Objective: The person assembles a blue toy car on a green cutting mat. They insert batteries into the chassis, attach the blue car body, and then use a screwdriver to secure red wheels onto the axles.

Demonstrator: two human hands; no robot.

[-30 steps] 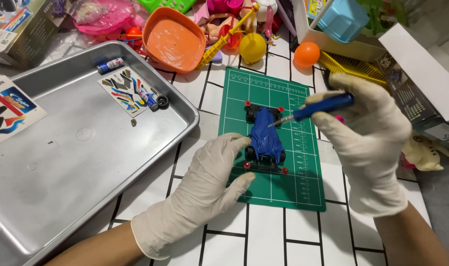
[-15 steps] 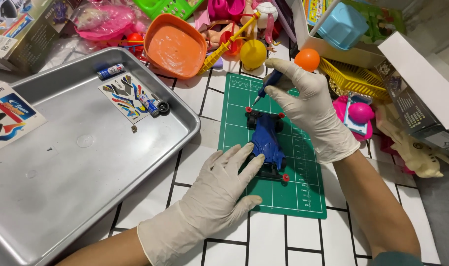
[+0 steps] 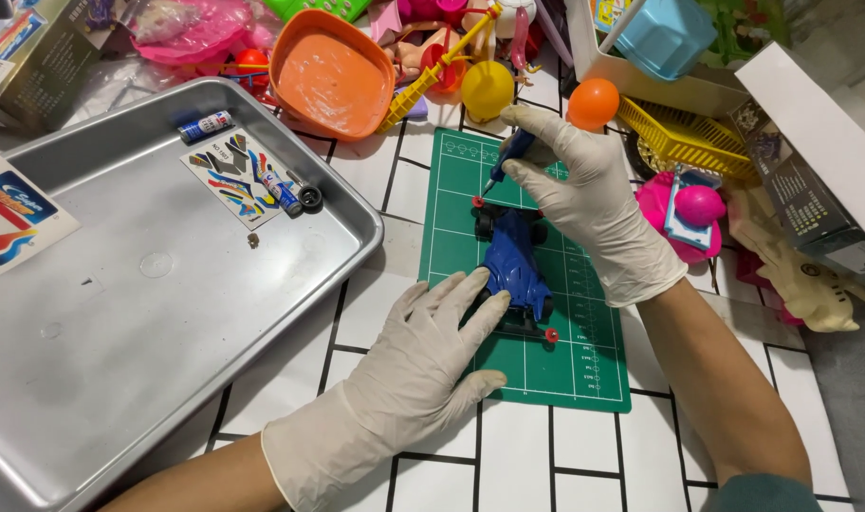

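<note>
Right hand (image 3: pixel 584 199), fingers clamped on a blue screwdriver (image 3: pixel 508 156), hides its handle; left hand (image 3: pixel 423 370), fingers apart, steadies the blue toy car (image 3: pixel 513 265) mid-frame on the green mat (image 3: pixel 575 360); steel tray (image 3: pixel 148 322) at left.

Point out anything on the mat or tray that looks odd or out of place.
One small dark bit lies loose on the metal tray, apart from the sticker sheet. The blue toy car sits askew on the green mat.

We see a colourful sticker sheet (image 3: pixel 240 176) in the metal tray (image 3: pixel 119 379). A printed card (image 3: pixel 10 213) lies at its left edge. Dark boxes, possibly toy packaging, stand top left (image 3: pixel 34 57) and far right (image 3: pixel 812 180).
</note>
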